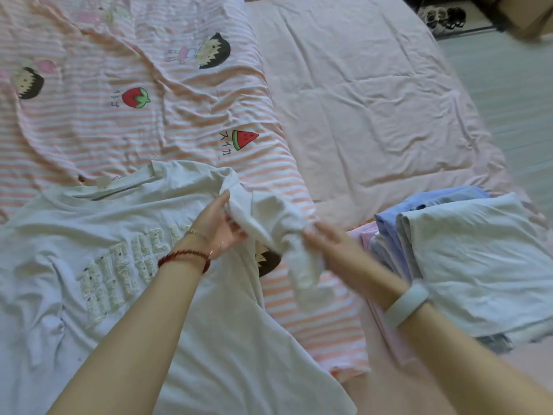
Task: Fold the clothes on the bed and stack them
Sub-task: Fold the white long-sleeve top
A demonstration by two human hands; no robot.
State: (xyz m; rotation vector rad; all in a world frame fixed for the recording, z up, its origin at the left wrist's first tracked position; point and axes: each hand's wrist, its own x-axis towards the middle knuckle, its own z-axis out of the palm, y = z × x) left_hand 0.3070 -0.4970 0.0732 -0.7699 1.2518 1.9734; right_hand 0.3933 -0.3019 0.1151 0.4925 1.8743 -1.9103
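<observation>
A white T-shirt (98, 265) with raised lettering lies spread face up on the bed, neck toward the far side. Its right sleeve (269, 223) is lifted and bunched between my hands. My left hand (220, 224) grips the sleeve near the shoulder. My right hand (324, 238), blurred by motion, holds the sleeve's outer end, whose loose cuff hangs down. To the right sits a stack of folded clothes (466, 259), light blue on top with darker blue and lilac layers beneath.
A pink-and-white striped quilt (134, 115) with cartoon prints lies under and beyond the T-shirt. A plain pink cover (374, 100) spreads over the far right of the bed. The floor (514, 85) and some shoes (443, 16) show past the bed's right edge.
</observation>
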